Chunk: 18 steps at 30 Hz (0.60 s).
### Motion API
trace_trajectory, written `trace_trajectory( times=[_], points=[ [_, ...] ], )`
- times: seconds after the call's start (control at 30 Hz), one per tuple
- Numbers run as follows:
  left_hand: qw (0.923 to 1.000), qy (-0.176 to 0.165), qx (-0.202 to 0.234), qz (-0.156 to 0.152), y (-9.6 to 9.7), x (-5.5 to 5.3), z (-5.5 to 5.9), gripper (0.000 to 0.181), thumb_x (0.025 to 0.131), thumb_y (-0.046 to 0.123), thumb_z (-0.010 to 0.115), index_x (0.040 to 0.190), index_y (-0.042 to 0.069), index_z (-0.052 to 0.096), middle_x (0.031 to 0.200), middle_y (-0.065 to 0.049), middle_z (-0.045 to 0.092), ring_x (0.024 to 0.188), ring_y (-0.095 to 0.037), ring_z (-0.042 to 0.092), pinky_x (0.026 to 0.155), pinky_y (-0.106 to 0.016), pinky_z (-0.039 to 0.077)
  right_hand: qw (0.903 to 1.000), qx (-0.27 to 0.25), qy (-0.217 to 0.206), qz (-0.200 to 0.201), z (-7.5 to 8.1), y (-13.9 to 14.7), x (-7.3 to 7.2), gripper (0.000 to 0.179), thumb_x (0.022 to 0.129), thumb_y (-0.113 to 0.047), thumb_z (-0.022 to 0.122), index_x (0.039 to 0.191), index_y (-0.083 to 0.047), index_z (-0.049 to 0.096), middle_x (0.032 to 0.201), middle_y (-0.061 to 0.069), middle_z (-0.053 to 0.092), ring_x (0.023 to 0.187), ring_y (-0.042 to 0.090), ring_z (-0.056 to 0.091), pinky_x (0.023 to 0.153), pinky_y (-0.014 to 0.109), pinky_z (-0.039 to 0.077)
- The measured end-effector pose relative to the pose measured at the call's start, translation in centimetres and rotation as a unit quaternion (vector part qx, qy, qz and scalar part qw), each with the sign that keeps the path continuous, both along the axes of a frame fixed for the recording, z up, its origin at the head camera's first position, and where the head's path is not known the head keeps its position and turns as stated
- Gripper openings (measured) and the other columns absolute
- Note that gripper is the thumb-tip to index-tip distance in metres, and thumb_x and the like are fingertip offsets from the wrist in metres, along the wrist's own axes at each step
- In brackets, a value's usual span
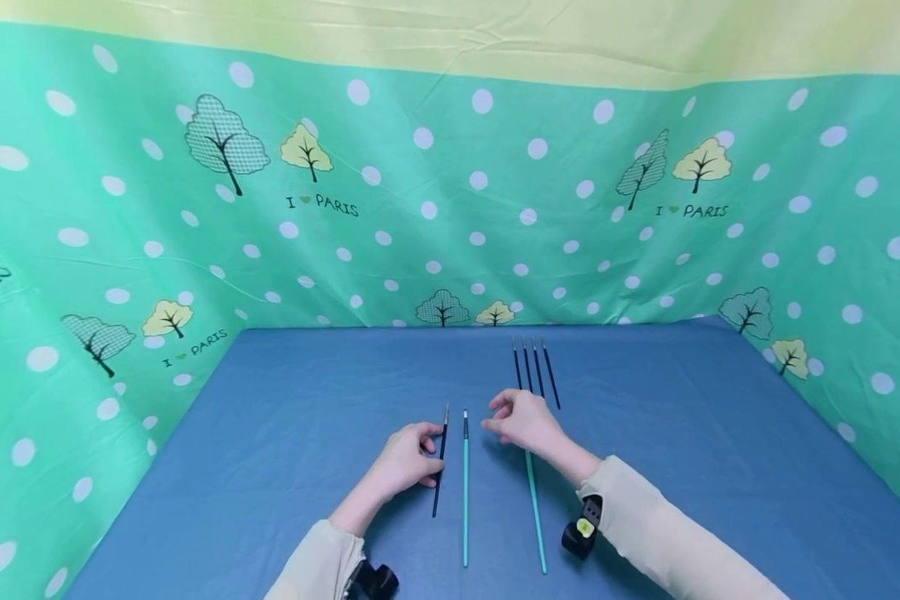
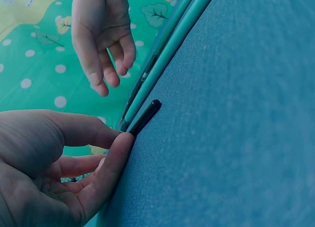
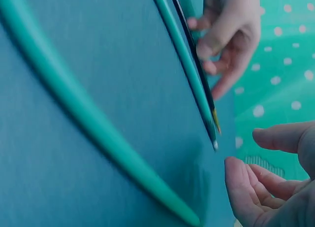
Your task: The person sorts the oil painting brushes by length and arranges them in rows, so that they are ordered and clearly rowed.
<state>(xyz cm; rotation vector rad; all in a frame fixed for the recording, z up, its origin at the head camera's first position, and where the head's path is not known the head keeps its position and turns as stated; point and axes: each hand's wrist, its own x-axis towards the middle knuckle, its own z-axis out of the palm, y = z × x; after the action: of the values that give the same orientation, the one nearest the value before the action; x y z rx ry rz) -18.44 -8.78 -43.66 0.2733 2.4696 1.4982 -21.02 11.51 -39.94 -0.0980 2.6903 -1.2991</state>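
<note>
My left hand (image 1: 401,462) holds a thin black paintbrush (image 1: 436,500) by its handle, bristles pointing away from me. In the left wrist view the thumb and a finger of the left hand (image 2: 74,153) pinch the black handle (image 2: 148,116) low over the cloth. Just right of it lies a teal paintbrush (image 1: 466,500) with a pale tip. My right hand (image 1: 528,421) hovers over a second teal paintbrush (image 1: 535,517), covering its upper part. Thumb and fingers of the right hand (image 3: 275,182) stand apart in the right wrist view, with nothing between them.
Beyond the right hand several black paintbrushes (image 1: 551,375) lie side by side, tips toward the back. A blue cloth (image 1: 307,400) covers the table. A green dotted curtain (image 1: 390,250) hangs behind and along both sides.
</note>
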Motion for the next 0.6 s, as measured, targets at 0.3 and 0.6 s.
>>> trace_trajectory(
  times=[0.3, 0.6],
  points=[
    [1.0000, 0.001, 0.004, 0.001, 0.0, -0.1, -0.1, 0.050, 0.074, -0.002, 0.064, 0.122, -0.006, 0.050, 0.084, -0.013, 0.047, 0.048, -0.012, 0.054, 0.047, -0.026, 0.054, 0.9985, 0.004, -0.007, 0.053, -1.5, -1.7, 1.9, 0.032, 0.077, -0.019, 0.070, 0.101, 0.000, 0.059, 0.073, 0.004, 0.059, 0.053, 0.013, 0.060, 0.048, 0.027, 0.053],
    [1.0000, 0.000, -0.001, 0.003, 0.0, -0.2, -0.1, 0.050, 0.074, -0.002, 0.064, 0.122, -0.005, 0.050, 0.084, -0.012, 0.047, 0.048, -0.012, 0.054, 0.047, -0.026, 0.055, 0.9973, 0.054, 0.001, 0.050, -1.8, -2.7, 2.6, 0.040, 0.072, -0.024, 0.075, 0.099, -0.002, 0.057, 0.065, 0.000, 0.056, 0.046, 0.012, 0.055, 0.044, 0.025, 0.045]
  ],
)
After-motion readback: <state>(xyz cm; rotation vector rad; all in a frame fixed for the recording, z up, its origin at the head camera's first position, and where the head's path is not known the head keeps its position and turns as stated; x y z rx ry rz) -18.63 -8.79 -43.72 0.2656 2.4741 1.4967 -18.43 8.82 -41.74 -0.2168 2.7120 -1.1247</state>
